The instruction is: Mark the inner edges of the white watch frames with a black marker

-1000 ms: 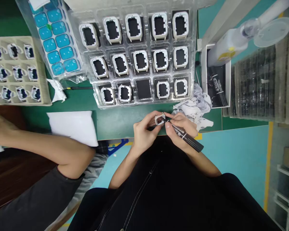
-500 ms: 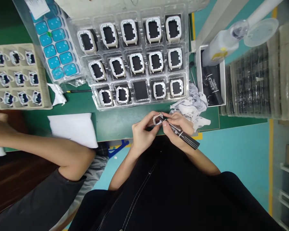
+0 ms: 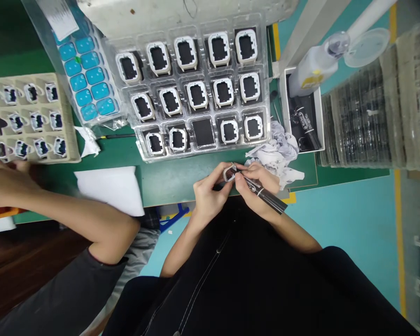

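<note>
Close to my body, at the table's front edge, my left hand [image 3: 212, 193] pinches a small white frame [image 3: 228, 173] between thumb and fingers. My right hand [image 3: 255, 186] grips a black marker pen [image 3: 268, 198], its tip end pointing into the frame's opening. Fingertips of the right hand also appear to touch the frame's far side. Beyond both hands lies a clear plastic tray [image 3: 182, 153] with several similar white frames in its pockets. One pocket in the front row shows only its black bottom [image 3: 203, 132].
A crumpled cloth [image 3: 278, 149] lies right of my hands, beside a white box [image 3: 322, 116] with a bottle [image 3: 311, 70] and another marker. Left are a folded white cloth [image 3: 108, 189], blue pieces in a bag [image 3: 87, 77], a beige tray [image 3: 68, 116] and a co-worker's arm [image 3: 80, 214].
My hands keep the frame and marker in nearly the same place, the marker's back end shifting slightly. The co-worker's hand has moved toward the beige tray. The view has shifted a little.
</note>
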A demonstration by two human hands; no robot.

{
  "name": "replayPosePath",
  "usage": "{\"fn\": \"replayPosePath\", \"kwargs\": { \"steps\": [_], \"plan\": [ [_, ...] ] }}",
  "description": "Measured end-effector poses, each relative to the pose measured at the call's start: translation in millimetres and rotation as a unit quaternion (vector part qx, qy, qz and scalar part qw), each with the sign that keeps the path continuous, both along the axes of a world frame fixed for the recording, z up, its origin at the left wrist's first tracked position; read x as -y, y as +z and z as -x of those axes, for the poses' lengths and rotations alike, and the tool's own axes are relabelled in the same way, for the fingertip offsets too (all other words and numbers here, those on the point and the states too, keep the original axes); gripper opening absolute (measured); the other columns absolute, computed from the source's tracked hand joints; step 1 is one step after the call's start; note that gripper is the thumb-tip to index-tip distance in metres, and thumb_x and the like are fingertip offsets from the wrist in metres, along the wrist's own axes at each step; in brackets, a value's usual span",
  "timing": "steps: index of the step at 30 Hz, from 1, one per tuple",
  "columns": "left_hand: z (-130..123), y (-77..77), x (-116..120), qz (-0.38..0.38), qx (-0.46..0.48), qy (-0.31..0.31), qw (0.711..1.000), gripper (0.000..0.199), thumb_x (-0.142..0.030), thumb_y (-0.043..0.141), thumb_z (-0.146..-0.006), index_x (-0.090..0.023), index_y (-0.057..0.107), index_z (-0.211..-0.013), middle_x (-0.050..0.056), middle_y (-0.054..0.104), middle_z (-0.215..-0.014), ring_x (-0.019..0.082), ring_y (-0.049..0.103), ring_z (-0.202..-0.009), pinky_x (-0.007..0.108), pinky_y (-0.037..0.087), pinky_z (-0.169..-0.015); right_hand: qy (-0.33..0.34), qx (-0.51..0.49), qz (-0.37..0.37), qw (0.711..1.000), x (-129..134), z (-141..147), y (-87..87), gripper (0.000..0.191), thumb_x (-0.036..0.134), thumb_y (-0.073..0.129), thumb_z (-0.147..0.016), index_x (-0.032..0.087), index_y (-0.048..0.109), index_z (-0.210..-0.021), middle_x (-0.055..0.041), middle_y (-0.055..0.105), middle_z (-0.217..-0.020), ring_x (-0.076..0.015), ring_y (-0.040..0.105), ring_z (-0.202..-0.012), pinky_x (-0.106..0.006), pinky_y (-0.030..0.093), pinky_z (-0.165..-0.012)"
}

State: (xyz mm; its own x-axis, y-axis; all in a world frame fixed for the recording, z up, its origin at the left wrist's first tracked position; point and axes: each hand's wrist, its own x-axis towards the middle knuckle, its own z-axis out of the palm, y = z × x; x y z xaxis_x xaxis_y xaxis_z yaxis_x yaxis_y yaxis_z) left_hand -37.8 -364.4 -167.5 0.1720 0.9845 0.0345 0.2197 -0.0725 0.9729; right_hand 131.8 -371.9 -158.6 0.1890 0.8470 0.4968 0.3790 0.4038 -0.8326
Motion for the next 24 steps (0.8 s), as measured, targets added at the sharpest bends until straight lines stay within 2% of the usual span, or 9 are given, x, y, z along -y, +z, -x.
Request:
{"fn": "replayPosePath", "kwargs": {
  "steps": [2, 6, 9, 13, 15, 17, 21, 24],
  "plan": [
    [1, 0.1, 0, 0.002, -0.004, 0.0, 1.0, 0.027, -0.031, 0.081, -0.111, -0.022, 0.085, -0.137, 0.003, 0.09, -0.117, 0.02, 0.09, -0.101, 0.033, 0.075, -0.105, -0.005, 0.033, -0.009, 0.999, 0, 3, 1.7, 0.018, 0.015, 0.081, -0.106, 0.03, 0.071, -0.106, 0.0008, 0.08, -0.089, -0.0243, 0.088, -0.09, -0.046, 0.082, -0.085],
    [3, -0.9, 0, 0.009, -0.004, -0.006, 1.0, 0.026, -0.034, 0.079, -0.114, -0.022, 0.084, -0.136, 0.003, 0.088, -0.112, 0.018, 0.087, -0.096, 0.029, 0.073, -0.099, -0.007, 0.089, -0.074, 0.993, -3, 9, 0.5, 0.027, 0.01, 0.086, -0.099, 0.03, 0.07, -0.106, 0.0036, 0.072, -0.08, -0.0199, 0.076, -0.074, -0.045, 0.084, -0.09],
    [4, -1.0, 0, 0.013, -0.015, -0.004, 1.0, 0.027, -0.036, 0.079, -0.114, -0.021, 0.084, -0.135, 0.002, 0.087, -0.109, 0.018, 0.087, -0.095, 0.028, 0.073, -0.096, -0.007, 0.085, -0.096, 0.992, -5, 11, -0.1, 0.026, 0.008, 0.085, -0.1, 0.029, 0.07, -0.105, 0.0028, 0.073, -0.08, -0.0204, 0.077, -0.074, -0.043, 0.082, -0.088],
    [3, 0.1, 0, 0.034, 0.008, -0.001, 0.999, 0.03, -0.035, 0.085, -0.11, -0.023, 0.083, -0.136, 0.003, 0.09, -0.117, 0.022, 0.09, -0.106, 0.033, 0.074, -0.106, -0.011, 0.011, 0.012, 1.0, -5, 4, 5.7, 0.018, 0.019, 0.081, -0.108, 0.029, 0.069, -0.099, 0.0005, 0.082, -0.09, -0.022, 0.087, -0.088, -0.038, 0.076, -0.079],
    [3, 0.8, -1, 0.051, 0.032, -0.006, 0.998, 0.031, -0.037, 0.089, -0.108, -0.023, 0.083, -0.135, 0.004, 0.091, -0.124, 0.025, 0.091, -0.113, 0.037, 0.074, -0.112, -0.009, -0.022, 0.06, 0.998, -5, 1, 8.7, 0.02, 0.023, 0.08, -0.11, 0.029, 0.068, -0.095, 0.0011, 0.084, -0.09, -0.0205, 0.086, -0.086, -0.037, 0.074, -0.076],
    [2, 1.0, -1, 0.059, 0.05, -0.009, 0.997, 0.033, -0.038, 0.09, -0.107, -0.023, 0.083, -0.135, 0.005, 0.091, -0.127, 0.026, 0.091, -0.115, 0.039, 0.074, -0.113, -0.005, -0.037, 0.066, 0.997, -5, 1, 8.3, 0.021, 0.024, 0.081, -0.11, 0.029, 0.067, -0.094, 0.002, 0.082, -0.088, -0.0193, 0.083, -0.08, -0.036, 0.072, -0.074],
    [3, 0.5, -2, 0.052, 0.034, -0.003, 0.998, 0.031, -0.04, 0.085, -0.11, -0.023, 0.084, -0.137, 0.003, 0.09, -0.119, 0.023, 0.09, -0.108, 0.035, 0.075, -0.108, -0.016, 0.006, -0.013, 1.0, -4, 9, -3.4, 0.018, 0.017, 0.082, -0.105, 0.031, 0.071, -0.101, 0.0026, 0.078, -0.085, -0.0216, 0.082, -0.08, -0.041, 0.076, -0.077],
    [3, 0.0, -1, 0.04, 0.013, 0.004, 0.999, 0.031, -0.042, 0.081, -0.113, -0.022, 0.084, -0.136, 0.003, 0.089, -0.113, 0.021, 0.089, -0.103, 0.033, 0.075, -0.104, -0.029, 0.045, -0.069, 0.996, -5, 14, -10.5, 0.021, 0.016, 0.084, -0.102, 0.032, 0.071, -0.105, 0.0028, 0.076, -0.082, -0.0233, 0.083, -0.08, -0.041, 0.076, -0.073]
  ]
}}
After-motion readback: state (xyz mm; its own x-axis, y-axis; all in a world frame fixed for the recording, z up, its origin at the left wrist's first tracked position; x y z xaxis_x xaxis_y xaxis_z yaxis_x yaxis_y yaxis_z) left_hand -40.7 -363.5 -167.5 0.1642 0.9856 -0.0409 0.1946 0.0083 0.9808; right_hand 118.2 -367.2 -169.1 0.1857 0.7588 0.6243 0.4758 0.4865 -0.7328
